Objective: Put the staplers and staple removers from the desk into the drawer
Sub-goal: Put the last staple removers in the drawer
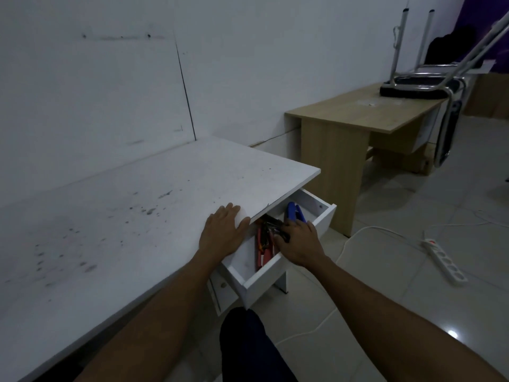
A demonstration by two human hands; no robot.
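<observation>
The white drawer (264,274) stands pulled out under the right end of the white desk (124,216). Inside it lie a blue stapler (294,212), a red stapler (261,250) and a dark staple remover (271,224). My right hand (300,242) reaches into the drawer, its fingers curled around a dark item beside the blue stapler; the item is mostly hidden by the hand. My left hand (224,230) rests flat on the desk's front edge, fingers straight, just left of the drawer opening.
A second, shut drawer front (224,288) sits below the open one. A wooden desk (363,114) with an upturned chair (429,84) stands at the right. A white power strip (443,260) and cable lie on the tiled floor. My knee (248,343) is under the drawer.
</observation>
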